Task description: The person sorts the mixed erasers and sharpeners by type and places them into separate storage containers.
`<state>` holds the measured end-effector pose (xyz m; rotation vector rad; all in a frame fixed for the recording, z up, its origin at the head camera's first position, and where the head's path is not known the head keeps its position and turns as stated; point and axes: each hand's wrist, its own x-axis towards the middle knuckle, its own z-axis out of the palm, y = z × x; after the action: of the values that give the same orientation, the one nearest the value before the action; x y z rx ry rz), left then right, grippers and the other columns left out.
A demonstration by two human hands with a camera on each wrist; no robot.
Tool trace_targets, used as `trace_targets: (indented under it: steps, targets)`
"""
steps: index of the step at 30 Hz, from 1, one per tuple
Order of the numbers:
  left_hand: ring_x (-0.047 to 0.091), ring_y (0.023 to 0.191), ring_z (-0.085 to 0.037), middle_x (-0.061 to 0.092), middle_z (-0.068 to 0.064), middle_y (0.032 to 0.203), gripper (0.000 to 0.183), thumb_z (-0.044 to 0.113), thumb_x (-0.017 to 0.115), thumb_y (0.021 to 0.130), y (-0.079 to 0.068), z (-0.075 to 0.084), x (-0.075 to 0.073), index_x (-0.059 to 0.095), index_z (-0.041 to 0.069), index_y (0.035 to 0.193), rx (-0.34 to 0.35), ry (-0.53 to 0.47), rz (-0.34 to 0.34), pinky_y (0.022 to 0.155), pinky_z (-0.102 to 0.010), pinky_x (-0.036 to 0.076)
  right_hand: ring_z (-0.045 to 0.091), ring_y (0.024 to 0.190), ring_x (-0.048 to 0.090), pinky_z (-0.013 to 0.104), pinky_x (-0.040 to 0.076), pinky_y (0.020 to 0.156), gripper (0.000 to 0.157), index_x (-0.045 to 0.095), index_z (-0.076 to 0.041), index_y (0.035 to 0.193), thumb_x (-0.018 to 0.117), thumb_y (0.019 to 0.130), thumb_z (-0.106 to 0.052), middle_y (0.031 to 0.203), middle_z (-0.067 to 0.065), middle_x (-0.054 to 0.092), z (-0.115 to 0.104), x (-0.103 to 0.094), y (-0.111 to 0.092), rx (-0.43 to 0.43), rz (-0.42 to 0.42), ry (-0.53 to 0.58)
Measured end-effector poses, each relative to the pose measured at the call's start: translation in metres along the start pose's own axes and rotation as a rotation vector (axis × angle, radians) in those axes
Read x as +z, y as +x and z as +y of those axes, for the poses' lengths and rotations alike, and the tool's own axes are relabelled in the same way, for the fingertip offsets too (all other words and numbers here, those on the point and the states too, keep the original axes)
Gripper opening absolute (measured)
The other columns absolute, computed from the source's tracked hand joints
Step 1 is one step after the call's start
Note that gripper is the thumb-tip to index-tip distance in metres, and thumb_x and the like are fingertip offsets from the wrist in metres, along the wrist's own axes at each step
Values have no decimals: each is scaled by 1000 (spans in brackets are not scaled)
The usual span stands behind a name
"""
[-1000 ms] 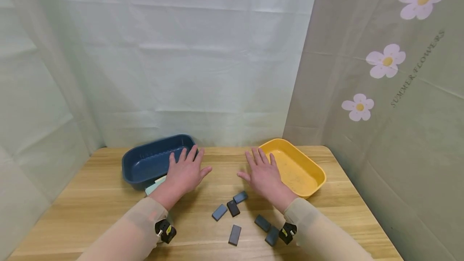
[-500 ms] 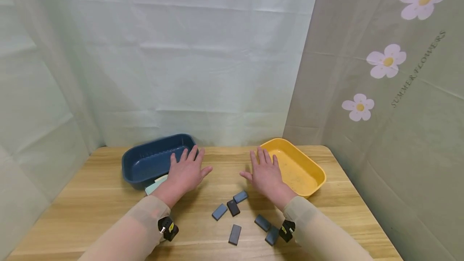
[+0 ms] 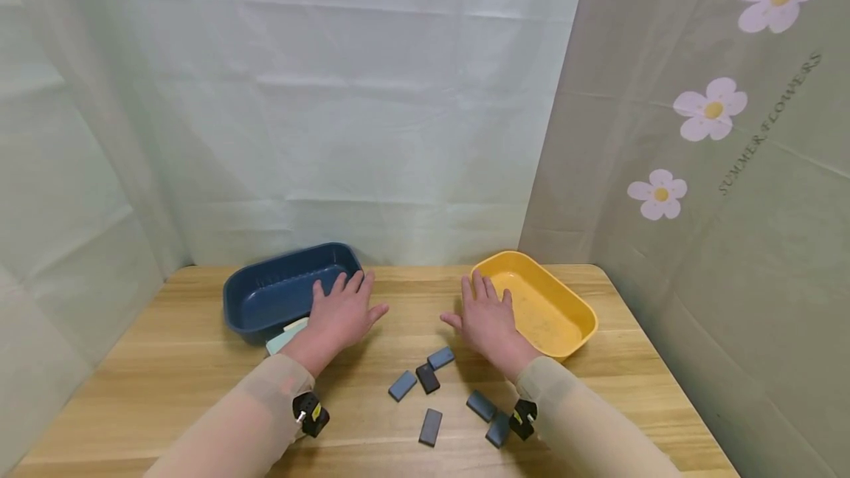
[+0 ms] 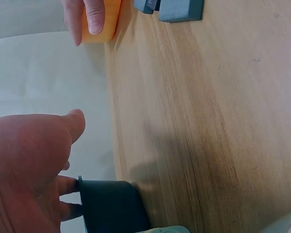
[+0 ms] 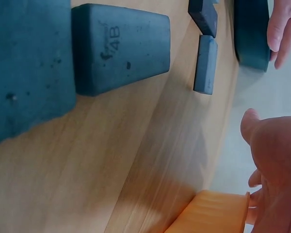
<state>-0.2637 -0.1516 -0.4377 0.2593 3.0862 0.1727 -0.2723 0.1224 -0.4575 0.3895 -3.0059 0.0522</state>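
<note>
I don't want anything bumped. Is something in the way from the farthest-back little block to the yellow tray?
Yes, the right hand: in the head view, it's between that little block and the yellow tray.

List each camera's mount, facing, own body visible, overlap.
Head: on head, facing forward, down at table; both sleeves, left hand, right hand.
Left wrist: on left wrist, facing table; left hand, part of right hand.
Right wrist: on right wrist, facing blocks on table; right hand, part of left hand.
Wrist views share: blue bin, yellow bin, blocks.
</note>
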Motion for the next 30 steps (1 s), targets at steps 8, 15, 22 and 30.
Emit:
trace_targets:
  steps: [8, 15, 22, 30]
  targets:
    - [28, 163, -49, 32, -21, 178, 82, 55, 55, 114, -1, 2, 1, 28, 8, 175, -8, -5, 4, 124, -83, 14, 41, 159, 39, 75, 34, 121, 90, 38, 0, 170, 60, 109, -62, 176, 23, 35, 1, 4, -1, -1, 12, 4]
    - [29, 162, -51, 30, -21, 178, 83, 51, 60, 114, -3, 4, 2, 28, 6, 175, 0, -66, -4, 123, -84, 16, 40, 160, 38, 76, 31, 123, 90, 38, 0, 170, 62, 109, -61, 176, 20, 37, 3, 8, -2, -28, 36, 24]
    - [28, 162, -52, 25, -21, 180, 83, 49, 61, 114, -2, 3, 7, 26, 5, 175, 16, -107, -17, 122, -85, 19, 38, 161, 37, 73, 27, 126, 89, 38, -1, 170, 61, 109, -61, 177, 16, 36, 5, 10, -3, -69, 44, 25]
    - [27, 162, -51, 25, -19, 181, 84, 49, 62, 113, -3, 3, 8, 26, 5, 175, 79, -105, -14, 122, -84, 20, 39, 156, 44, 71, 35, 123, 86, 45, -1, 167, 67, 107, -58, 171, 16, 46, 12, 13, -3, -204, 131, 9]
